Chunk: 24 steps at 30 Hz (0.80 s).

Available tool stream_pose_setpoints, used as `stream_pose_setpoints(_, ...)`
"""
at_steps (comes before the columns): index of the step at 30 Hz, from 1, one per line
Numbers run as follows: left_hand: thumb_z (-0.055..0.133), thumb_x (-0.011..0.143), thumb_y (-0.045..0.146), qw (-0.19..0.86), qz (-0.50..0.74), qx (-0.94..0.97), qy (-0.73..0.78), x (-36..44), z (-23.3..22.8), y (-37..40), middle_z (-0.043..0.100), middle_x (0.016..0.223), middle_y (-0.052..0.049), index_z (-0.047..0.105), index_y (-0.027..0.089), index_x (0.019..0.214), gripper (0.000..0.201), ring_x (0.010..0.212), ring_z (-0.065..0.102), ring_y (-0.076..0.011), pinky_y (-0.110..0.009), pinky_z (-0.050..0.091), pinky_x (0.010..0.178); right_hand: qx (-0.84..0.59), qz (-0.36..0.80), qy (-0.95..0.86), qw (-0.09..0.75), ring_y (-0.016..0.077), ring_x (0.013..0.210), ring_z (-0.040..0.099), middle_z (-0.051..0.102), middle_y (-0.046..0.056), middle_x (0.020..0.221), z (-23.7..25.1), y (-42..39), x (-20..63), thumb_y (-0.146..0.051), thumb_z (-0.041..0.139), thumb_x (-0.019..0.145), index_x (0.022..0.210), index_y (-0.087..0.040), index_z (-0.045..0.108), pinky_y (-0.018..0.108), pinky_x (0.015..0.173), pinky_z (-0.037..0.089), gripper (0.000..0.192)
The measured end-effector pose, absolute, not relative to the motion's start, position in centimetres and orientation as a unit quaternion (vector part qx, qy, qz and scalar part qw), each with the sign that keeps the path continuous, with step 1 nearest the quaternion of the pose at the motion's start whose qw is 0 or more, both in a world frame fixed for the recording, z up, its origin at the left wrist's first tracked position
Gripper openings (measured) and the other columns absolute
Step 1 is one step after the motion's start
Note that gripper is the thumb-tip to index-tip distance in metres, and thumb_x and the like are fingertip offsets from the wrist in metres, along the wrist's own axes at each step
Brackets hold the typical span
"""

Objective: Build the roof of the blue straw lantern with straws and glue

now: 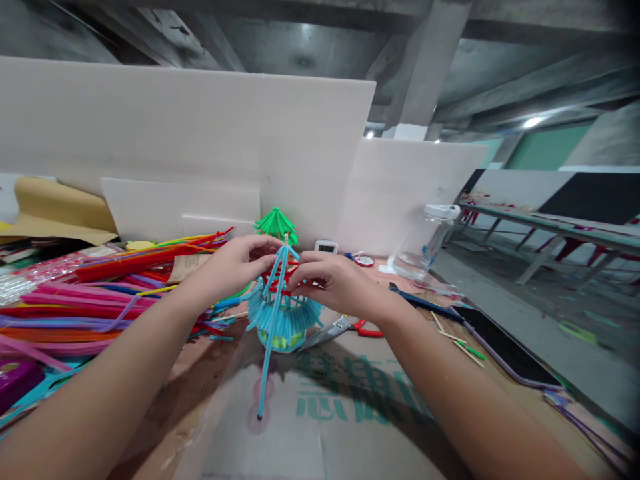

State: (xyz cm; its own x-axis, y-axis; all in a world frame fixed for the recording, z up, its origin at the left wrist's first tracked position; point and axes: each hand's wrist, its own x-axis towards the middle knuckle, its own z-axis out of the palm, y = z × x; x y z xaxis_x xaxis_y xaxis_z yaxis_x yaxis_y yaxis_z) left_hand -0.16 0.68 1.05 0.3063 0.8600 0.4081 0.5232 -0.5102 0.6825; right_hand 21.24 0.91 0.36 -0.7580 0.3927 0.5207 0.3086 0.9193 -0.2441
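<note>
In front of me stands a small pagoda-like model with a ring-shaped skirt of light blue pipe cleaners and red bars above it. My left hand closes its fingertips on the light blue pipe cleaners at the model's top, from the left. From the right, my right hand pinches the same blue strands, its fingers curled close to the red bars. One long blue pipe cleaner hangs from the top down toward me. Just behind is a green pointed roof of pipe cleaners; the hands hide part of the joint.
Bundles of coloured pipe cleaners cover the left side. Red-handled scissors lie right of the model on a cardboard sheet. Farther right are a phone, thin sticks and a clear bottle. White boards stand behind.
</note>
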Motion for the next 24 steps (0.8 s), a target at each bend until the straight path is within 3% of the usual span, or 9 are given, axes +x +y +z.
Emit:
stream_pose_setpoints(12, 0.055, 0.083, 0.034, 0.212, 0.388, 0.793, 0.419, -0.3, 0.8, 0.9, 0.072, 0.099, -0.004, 0.067, 0.019, 0.104, 0.028, 0.092, 0.067, -0.0214, -0.032, 0.055, 0.080, -0.194, 0.083, -0.932, 0.294, 0.0116, 0.083, 0.057, 0.064, 0.002, 0.093, 0.1, 1.2, 21.0, -0.016, 0.061, 0.087, 0.091, -0.020, 0.070, 0.023, 0.070, 0.042, 0.011)
stream_pose_setpoints(15, 0.056, 0.083, 0.034, 0.221, 0.388, 0.789, 0.423, -0.3, 0.9, 0.8, 0.072, 0.099, -0.003, 0.067, 0.020, 0.104, 0.028, 0.091, 0.067, -0.0208, -0.031, 0.055, 0.080, -0.221, 0.108, -0.921, 0.301, 0.0106, 0.075, 0.055, 0.064, 0.002, 0.088, 0.8, 1.0, 21.5, -0.022, 0.063, 0.087, 0.097, -0.019, 0.069, 0.022, 0.064, 0.040, 0.012)
stream_pose_setpoints(17, 0.056, 0.083, 0.034, 0.227, 0.386, 0.785, 0.429, -0.4, 1.0, 0.8, 0.072, 0.101, -0.003, 0.067, 0.020, 0.105, 0.028, 0.091, 0.067, -0.0206, -0.031, 0.055, 0.080, -0.260, 0.131, -0.910, 0.297, 0.0091, 0.064, 0.050, 0.063, 0.001, 0.076, 1.6, 0.5, 22.1, -0.031, 0.061, 0.088, 0.090, -0.016, 0.069, 0.022, 0.058, 0.036, 0.017)
stream_pose_setpoints(20, 0.057, 0.083, 0.036, 0.226, 0.394, 0.782, 0.427, -0.4, 1.0, 0.7, 0.072, 0.103, -0.004, 0.067, 0.019, 0.106, 0.030, 0.093, 0.067, -0.0214, -0.033, 0.055, 0.082, -0.300, 0.176, -0.916, 0.199, 0.0076, 0.052, 0.043, 0.058, -0.002, 0.060, 2.8, -0.7, 22.7, -0.044, 0.053, 0.091, 0.078, -0.015, 0.070, 0.023, 0.051, 0.030, 0.036)
stream_pose_setpoints(24, 0.058, 0.082, 0.036, 0.236, 0.402, 0.778, 0.421, -0.4, 0.9, 0.7, 0.071, 0.105, -0.005, 0.066, 0.019, 0.109, 0.033, 0.094, 0.067, -0.0216, -0.033, 0.055, 0.082, -0.262, 0.184, -0.946, 0.048, 0.0079, 0.054, 0.050, 0.066, -0.002, 0.067, 3.4, -2.7, 22.4, -0.041, 0.056, 0.090, 0.086, -0.020, 0.074, 0.022, 0.049, 0.030, 0.028)
